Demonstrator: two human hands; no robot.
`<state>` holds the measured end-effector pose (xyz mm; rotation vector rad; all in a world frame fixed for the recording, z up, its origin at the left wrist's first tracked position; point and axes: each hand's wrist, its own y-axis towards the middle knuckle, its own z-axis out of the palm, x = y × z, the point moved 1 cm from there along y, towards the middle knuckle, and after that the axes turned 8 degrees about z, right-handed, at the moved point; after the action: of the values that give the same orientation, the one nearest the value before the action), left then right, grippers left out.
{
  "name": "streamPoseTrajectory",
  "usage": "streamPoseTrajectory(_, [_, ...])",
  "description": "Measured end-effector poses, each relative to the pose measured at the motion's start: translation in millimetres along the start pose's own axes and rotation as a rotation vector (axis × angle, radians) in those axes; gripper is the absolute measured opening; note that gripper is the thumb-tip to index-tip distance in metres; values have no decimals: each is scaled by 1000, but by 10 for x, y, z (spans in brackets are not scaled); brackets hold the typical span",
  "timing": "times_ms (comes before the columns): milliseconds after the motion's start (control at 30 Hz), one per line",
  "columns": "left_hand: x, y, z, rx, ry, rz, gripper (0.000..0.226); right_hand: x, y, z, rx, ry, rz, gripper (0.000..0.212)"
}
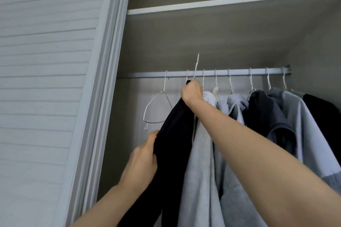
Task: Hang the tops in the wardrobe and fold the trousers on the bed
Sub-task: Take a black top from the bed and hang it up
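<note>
Item: black fabric top (173, 134), held on a thin white wire hanger whose hook (196, 66) is raised above the ribbed silver wardrobe rail (210, 74).

Right hand (191, 91): closed in a fist at the neck of the hanger, at twelve o'clock from the left hand and just below the rail.

Left hand (143, 160): clamped on the left edge of the black top, at seven o'clock from the right hand; the two hands are held well apart.

Long axis of the garment: draped steeply from the right fist down toward six o'clock.

Governing relation: the hook is seen directly above the right hand, between an empty white wire hanger (158, 107) at nine o'clock and a pale grey hanging top (201, 162) at three o'clock. The hook is judged not yet seated on the rail.

Further hung garments: grey and dark tops (263, 116) ranged toward three o'clock.

The trousers and bed are not in view.
</note>
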<state>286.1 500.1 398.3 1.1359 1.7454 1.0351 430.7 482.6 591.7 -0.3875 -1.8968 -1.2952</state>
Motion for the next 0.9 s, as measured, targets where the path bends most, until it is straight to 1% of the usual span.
streamPoseTrajectory(67, [43, -51, 8, 8, -18, -10, 51, -46, 19, -15, 18, -49, 26, 24])
streamPoseTrajectory(100, [43, -75, 12, 13, -32, -14, 46, -68, 15, -34, 21, -73, 36, 29])
streamPoseTrajectory(167, [30, -142, 25, 34, -47, -24, 39, -118, -8, -70, 57, -140, 33, 30])
streamPoseTrajectory(233, [11, -207, 31, 54, -57, -24, 36, -156, -70, -117, 121, -233, 6, 23])
streamPoseTrajectory(267, [1, -233, 34, 58, -67, -23, 35, -180, -82, -146, 116, -248, -6, 18])
streamPoseTrajectory(333, [-24, -300, 25, 55, -77, -30, 37, -208, -168, -196, 120, -203, -38, 10])
streamPoseTrajectory(400, [-48, -361, 37, 50, -83, -21, 41, -229, -333, -230, 86, -256, -136, 4])
streamPoseTrajectory(433, [-64, -399, 51, 51, -87, -20, 43, -257, -440, -240, 80, -323, -207, 15])
streamPoseTrajectory(500, [-94, -462, 83, 62, -94, -16, 46, -365, -613, -236, 84, -461, -366, 44])
streamPoseTrajectory(533, [-111, -497, 102, 68, -101, -14, 47, -429, -681, -238, 97, -525, -427, 50])
streamPoseTrajectory(567, [-130, -538, 122, 73, -108, -13, 46, -497, -736, -245, 101, -590, -480, 49])
streamPoseTrajectory(633, [-165, -635, 156, 83, -122, -21, 42, -598, -864, -307, 106, -655, -501, 38])
streamPoseTrajectory(700, [-200, -744, 199, 86, -136, -29, 40, -669, -991, -370, 95, -625, -483, 36])
streamPoseTrajectory(767, [-254, -905, 237, 98, -124, -47, 39, -753, -1181, -430, 126, -552, -456, 36])
streamPoseTrajectory(833, [-321, -1066, 245, 109, -94, -98, 39, -865, -1416, -501, 211, -477, -415, 35])
streamPoseTrajectory(900, [-411, -1226, 196, 117, -80, -162, 36, -1018, -1708, -560, 309, -422, -382, 41])
